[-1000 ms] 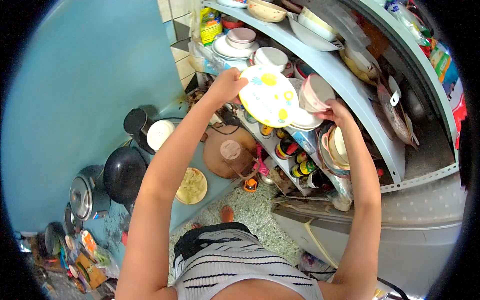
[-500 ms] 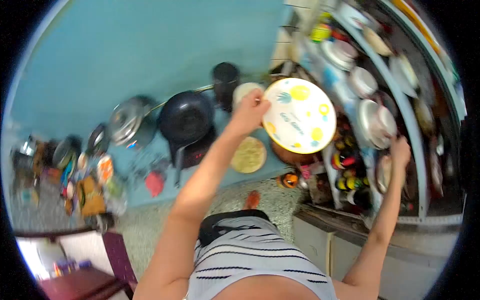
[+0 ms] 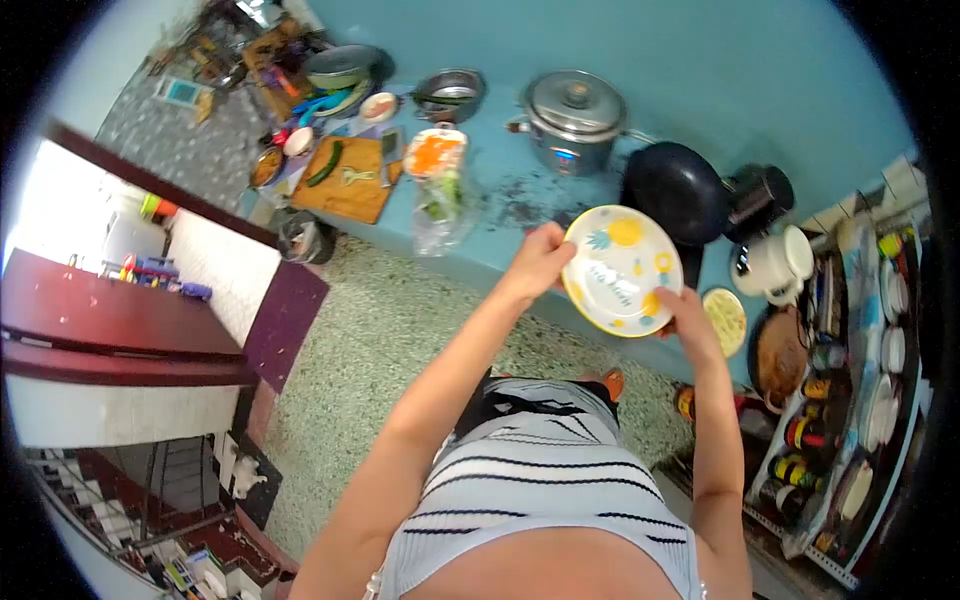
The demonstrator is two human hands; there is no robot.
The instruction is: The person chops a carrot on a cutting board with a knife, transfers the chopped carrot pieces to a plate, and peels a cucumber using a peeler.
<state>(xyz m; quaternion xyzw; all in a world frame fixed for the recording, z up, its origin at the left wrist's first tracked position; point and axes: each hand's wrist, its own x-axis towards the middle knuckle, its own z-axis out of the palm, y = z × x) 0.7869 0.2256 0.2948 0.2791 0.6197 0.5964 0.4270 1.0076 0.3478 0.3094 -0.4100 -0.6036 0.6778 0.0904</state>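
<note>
A white plate (image 3: 622, 272) with a yellow rim and fruit pattern is held up over the front edge of the blue counter. My left hand (image 3: 543, 262) grips its left edge. On the plate's lower right edge is my right hand (image 3: 686, 318), thumb on top. Just behind the plate sits a black wok (image 3: 676, 192). To the right of my right hand lies a plate of pale green food (image 3: 724, 320).
A lidded steel pot (image 3: 575, 115) stands on the counter (image 3: 500, 225). Farther left are a bowl of orange food (image 3: 436, 153) and a cutting board (image 3: 350, 190) with a cucumber. The dish rack (image 3: 885, 430) is at the right.
The view has swung left, away from the rack to the counter. My right hand has left the bowls on the rack and taken hold of the plate. My left hand still holds it.
</note>
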